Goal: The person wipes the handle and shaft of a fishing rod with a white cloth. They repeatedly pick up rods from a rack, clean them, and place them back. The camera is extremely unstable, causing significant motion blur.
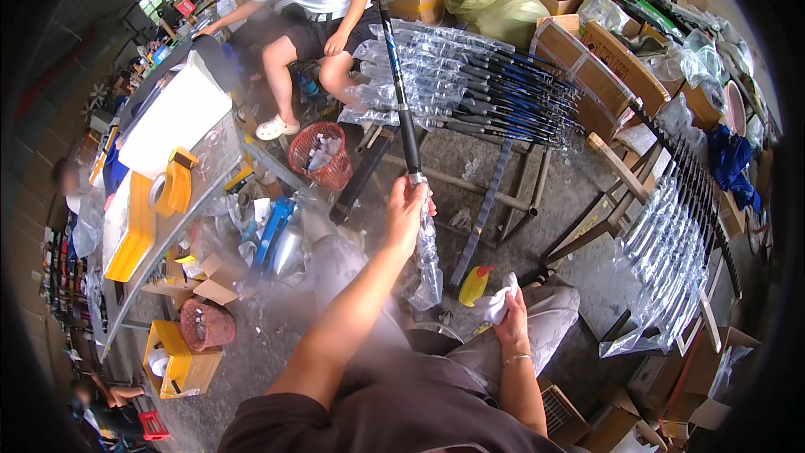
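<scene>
In my left hand (406,216), held out in front of me, is a collapsed fishing rod (408,134) with a black grip and a blue-marked black blank. The fingers close round it near its silver-coloured fitting, and the rod stands nearly upright, its upper end leaning slightly left. Below the hand, clear plastic wrap (428,273) covers the butt. My right hand (513,323) is closed on a crumpled white cloth (500,300) above my right thigh, apart from the rod. A yellow spray bottle (475,285) with a red top stands just left of the cloth.
Many plastic-wrapped rods (478,92) lie on a metal frame ahead; more rods (671,243) rest on a rack at right. A co-worker (323,0) sits at far left. A red basket (335,169), tape dispenser (174,184) on a table, and cardboard boxes (616,59) surround me.
</scene>
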Action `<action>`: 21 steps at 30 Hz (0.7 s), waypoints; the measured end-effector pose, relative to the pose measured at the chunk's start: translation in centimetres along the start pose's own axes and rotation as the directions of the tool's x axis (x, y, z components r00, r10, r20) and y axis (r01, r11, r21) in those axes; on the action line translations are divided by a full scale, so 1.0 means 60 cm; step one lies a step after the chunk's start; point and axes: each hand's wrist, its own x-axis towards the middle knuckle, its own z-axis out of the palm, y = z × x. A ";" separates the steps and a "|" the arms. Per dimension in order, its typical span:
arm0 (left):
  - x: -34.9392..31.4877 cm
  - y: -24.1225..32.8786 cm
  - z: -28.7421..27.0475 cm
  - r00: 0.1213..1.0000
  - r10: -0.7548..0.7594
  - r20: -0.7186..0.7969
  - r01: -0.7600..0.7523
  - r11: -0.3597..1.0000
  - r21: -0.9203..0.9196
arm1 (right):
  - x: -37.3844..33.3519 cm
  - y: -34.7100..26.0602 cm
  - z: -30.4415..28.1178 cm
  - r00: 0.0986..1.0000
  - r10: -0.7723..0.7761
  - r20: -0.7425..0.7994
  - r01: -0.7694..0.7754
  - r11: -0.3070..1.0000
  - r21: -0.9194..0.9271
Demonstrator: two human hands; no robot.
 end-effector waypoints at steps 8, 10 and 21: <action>-0.004 -0.002 -0.003 1.000 -0.022 0.006 0.022 1.000 0.005 | -0.001 -0.002 0.025 0.999 -0.013 -0.034 0.011 0.998 -0.060; -0.003 -0.003 -0.003 1.000 -0.027 0.009 0.027 1.000 0.005 | 0.000 -0.001 0.023 1.000 -0.019 -0.017 0.018 0.998 -0.058; -0.002 -0.012 -0.004 0.999 -0.041 -0.008 0.041 0.999 0.018 | 0.011 0.006 0.011 1.000 -0.017 -0.008 0.017 0.999 -0.033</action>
